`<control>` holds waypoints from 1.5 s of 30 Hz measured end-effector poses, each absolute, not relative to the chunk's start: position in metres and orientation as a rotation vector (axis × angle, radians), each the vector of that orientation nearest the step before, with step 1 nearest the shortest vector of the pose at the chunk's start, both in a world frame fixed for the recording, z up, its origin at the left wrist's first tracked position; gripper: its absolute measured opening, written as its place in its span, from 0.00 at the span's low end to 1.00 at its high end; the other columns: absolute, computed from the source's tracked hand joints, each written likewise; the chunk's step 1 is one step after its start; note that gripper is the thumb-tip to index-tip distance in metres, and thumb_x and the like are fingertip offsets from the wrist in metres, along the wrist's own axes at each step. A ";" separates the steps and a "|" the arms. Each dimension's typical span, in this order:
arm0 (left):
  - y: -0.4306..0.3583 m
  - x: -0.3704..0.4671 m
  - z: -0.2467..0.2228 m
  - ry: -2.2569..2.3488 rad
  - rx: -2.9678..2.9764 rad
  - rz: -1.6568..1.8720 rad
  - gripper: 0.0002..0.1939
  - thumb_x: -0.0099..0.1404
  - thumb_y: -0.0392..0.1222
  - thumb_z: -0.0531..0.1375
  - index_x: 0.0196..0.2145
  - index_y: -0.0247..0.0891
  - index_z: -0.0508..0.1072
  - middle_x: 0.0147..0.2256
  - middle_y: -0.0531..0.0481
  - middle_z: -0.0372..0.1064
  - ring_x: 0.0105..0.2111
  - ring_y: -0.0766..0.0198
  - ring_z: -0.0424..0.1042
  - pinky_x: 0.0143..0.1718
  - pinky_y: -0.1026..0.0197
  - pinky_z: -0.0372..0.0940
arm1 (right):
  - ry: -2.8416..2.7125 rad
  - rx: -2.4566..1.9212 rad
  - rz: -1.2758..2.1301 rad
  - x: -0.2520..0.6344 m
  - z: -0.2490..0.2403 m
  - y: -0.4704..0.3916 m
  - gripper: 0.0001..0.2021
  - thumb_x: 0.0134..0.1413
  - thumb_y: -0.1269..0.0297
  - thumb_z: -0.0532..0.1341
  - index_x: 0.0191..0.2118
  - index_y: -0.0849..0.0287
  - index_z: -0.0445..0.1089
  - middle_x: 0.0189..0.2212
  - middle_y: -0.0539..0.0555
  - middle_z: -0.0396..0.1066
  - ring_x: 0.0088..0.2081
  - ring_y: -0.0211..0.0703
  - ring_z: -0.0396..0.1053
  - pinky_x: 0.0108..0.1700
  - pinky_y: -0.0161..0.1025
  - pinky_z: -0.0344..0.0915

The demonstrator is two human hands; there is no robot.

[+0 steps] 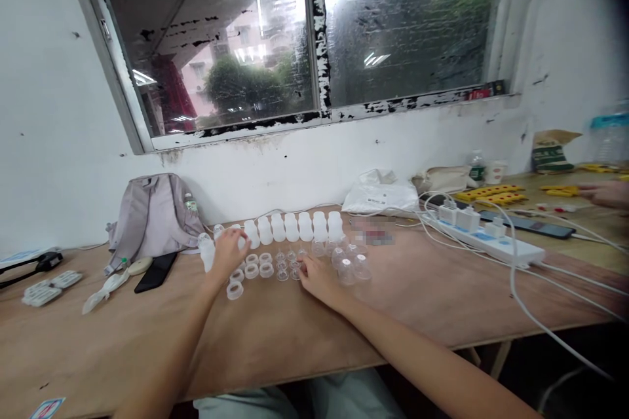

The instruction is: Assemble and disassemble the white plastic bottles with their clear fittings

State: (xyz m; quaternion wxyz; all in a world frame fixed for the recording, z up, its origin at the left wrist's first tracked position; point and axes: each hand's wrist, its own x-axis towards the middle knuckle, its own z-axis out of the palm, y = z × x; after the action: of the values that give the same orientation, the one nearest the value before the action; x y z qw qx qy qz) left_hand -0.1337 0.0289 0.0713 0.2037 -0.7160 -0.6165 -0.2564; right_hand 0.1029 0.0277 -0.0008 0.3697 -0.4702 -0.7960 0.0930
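Backpack [147,216], grey and slumped against the wall [295,177], bounds the left rear of the tabletop [275,340], with a dark flat object [156,273] lying in front of it. White plastic bag [381,195] stands behind on the right, and beyond it a power strip [511,254] with looping white cables [514,281] crowds that side, one cable hanging over the front edge. Farther right, another person's hand [607,194] is near yellow pieces [560,190]. White bottles [278,228] stand in a row toward the wall; translucent rings [251,270], small clear teats [282,268] and clear domed caps [362,268] sit before them. Left hand [232,250], partly curled, is by the row's left end and the rings; right hand [314,273], fingers bent, reaches the teats; whether either grips anything, I cannot tell. Open room runs between these groups and the front edge, crossed by both forearms.
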 end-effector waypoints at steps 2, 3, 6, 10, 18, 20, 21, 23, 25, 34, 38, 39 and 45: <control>0.021 -0.116 0.047 -1.667 -2.151 -0.654 0.12 0.58 0.49 0.53 0.30 0.39 0.71 0.42 0.45 0.66 0.45 0.54 0.61 0.46 0.53 0.53 | -2.061 -1.271 0.240 0.103 -0.004 0.029 0.11 0.49 0.70 0.55 0.40 0.63 0.66 0.38 0.59 0.68 0.39 0.44 0.65 0.43 0.39 0.59; 0.018 -0.109 0.035 -1.654 -2.166 -0.641 0.11 0.57 0.49 0.54 0.30 0.39 0.71 0.43 0.45 0.65 0.46 0.53 0.61 0.47 0.52 0.52 | -2.073 -1.296 0.247 0.103 -0.005 0.030 0.10 0.49 0.69 0.55 0.40 0.63 0.66 0.39 0.59 0.68 0.41 0.45 0.65 0.44 0.39 0.58; 0.014 -0.099 0.004 -1.638 -2.156 -0.635 0.10 0.57 0.47 0.55 0.33 0.39 0.70 0.44 0.44 0.64 0.46 0.52 0.60 0.47 0.48 0.51 | -2.122 -1.328 0.282 0.104 -0.003 0.032 0.07 0.49 0.68 0.56 0.35 0.62 0.69 0.34 0.57 0.69 0.38 0.43 0.65 0.42 0.37 0.59; 0.010 -0.098 -0.004 -1.545 -2.272 -0.798 0.09 0.61 0.44 0.51 0.36 0.39 0.67 0.43 0.44 0.64 0.45 0.55 0.61 0.45 0.51 0.55 | -2.149 -1.225 0.317 0.103 0.006 0.029 0.06 0.47 0.67 0.57 0.29 0.62 0.70 0.27 0.54 0.68 0.30 0.39 0.64 0.35 0.35 0.59; -0.013 -0.087 0.014 -1.315 -2.610 -1.169 0.17 0.59 0.49 0.54 0.42 0.38 0.61 0.39 0.46 0.64 0.40 0.60 0.63 0.44 0.57 0.58 | -2.361 -0.887 0.432 0.102 0.006 0.027 0.14 0.37 0.79 0.56 0.32 0.61 0.72 0.28 0.52 0.67 0.29 0.38 0.62 0.33 0.34 0.59; -0.015 -0.084 0.014 -1.308 -2.703 -1.091 0.20 0.57 0.51 0.56 0.44 0.39 0.61 0.39 0.46 0.64 0.40 0.59 0.63 0.44 0.56 0.58 | -2.234 -0.982 0.421 0.103 0.005 0.032 0.18 0.37 0.82 0.53 0.35 0.62 0.71 0.27 0.52 0.68 0.29 0.37 0.63 0.34 0.34 0.59; -0.016 -0.083 0.014 -1.318 -2.742 -1.047 0.22 0.56 0.51 0.56 0.45 0.39 0.60 0.39 0.46 0.64 0.40 0.59 0.63 0.43 0.56 0.58 | -2.177 -1.033 0.412 0.103 0.005 0.034 0.19 0.38 0.82 0.52 0.36 0.62 0.71 0.26 0.52 0.69 0.29 0.37 0.63 0.35 0.34 0.60; -0.016 -0.082 0.014 -1.329 -2.823 -0.942 0.24 0.55 0.53 0.57 0.46 0.39 0.60 0.38 0.47 0.64 0.38 0.59 0.64 0.42 0.57 0.58 | -2.107 -1.117 0.382 0.105 0.004 0.037 0.18 0.39 0.83 0.51 0.35 0.63 0.71 0.26 0.53 0.69 0.29 0.38 0.64 0.35 0.35 0.60; -0.016 -0.081 0.014 -1.296 -2.884 -0.849 0.26 0.53 0.54 0.58 0.47 0.39 0.61 0.39 0.46 0.64 0.38 0.58 0.64 0.42 0.57 0.59 | -2.097 -1.148 0.356 0.105 0.003 0.037 0.17 0.39 0.83 0.51 0.34 0.63 0.71 0.26 0.54 0.69 0.29 0.39 0.64 0.36 0.35 0.60; -0.002 -0.079 0.002 -1.471 -2.756 -1.253 0.14 0.63 0.47 0.47 0.32 0.37 0.68 0.28 0.51 0.67 0.29 0.64 0.64 0.33 0.63 0.59 | -2.211 -0.845 0.440 0.102 0.004 0.022 0.22 0.33 0.83 0.52 0.38 0.60 0.66 0.33 0.53 0.68 0.37 0.40 0.63 0.41 0.36 0.60; 0.010 -0.072 -0.002 -1.659 -2.634 -1.577 0.13 0.62 0.48 0.49 0.32 0.37 0.67 0.26 0.52 0.66 0.25 0.66 0.63 0.28 0.65 0.58 | -2.137 -0.747 0.515 0.099 0.013 0.011 0.13 0.41 0.74 0.56 0.37 0.58 0.64 0.32 0.51 0.67 0.34 0.39 0.64 0.38 0.36 0.60; 0.012 -0.067 -0.001 -1.688 -2.650 -1.608 0.13 0.62 0.48 0.49 0.31 0.36 0.67 0.25 0.52 0.66 0.25 0.66 0.63 0.28 0.65 0.58 | -2.096 -0.781 0.515 0.098 0.015 0.010 0.09 0.43 0.72 0.55 0.35 0.59 0.64 0.29 0.50 0.67 0.31 0.38 0.63 0.36 0.36 0.60; 0.015 -0.032 0.013 -1.777 -2.436 -1.766 0.17 0.64 0.51 0.43 0.37 0.38 0.64 0.28 0.52 0.67 0.27 0.65 0.65 0.30 0.63 0.59 | -1.821 -1.020 0.458 0.102 0.019 0.017 0.04 0.46 0.67 0.53 0.30 0.60 0.63 0.21 0.48 0.63 0.24 0.37 0.61 0.29 0.34 0.57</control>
State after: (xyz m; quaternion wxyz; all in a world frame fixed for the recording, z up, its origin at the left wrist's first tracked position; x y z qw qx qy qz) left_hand -0.0324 0.0151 0.0130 -0.1753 -0.6863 -0.5006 -0.4976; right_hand 0.1019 0.0173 0.0189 0.4817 -0.4183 -0.7468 0.1879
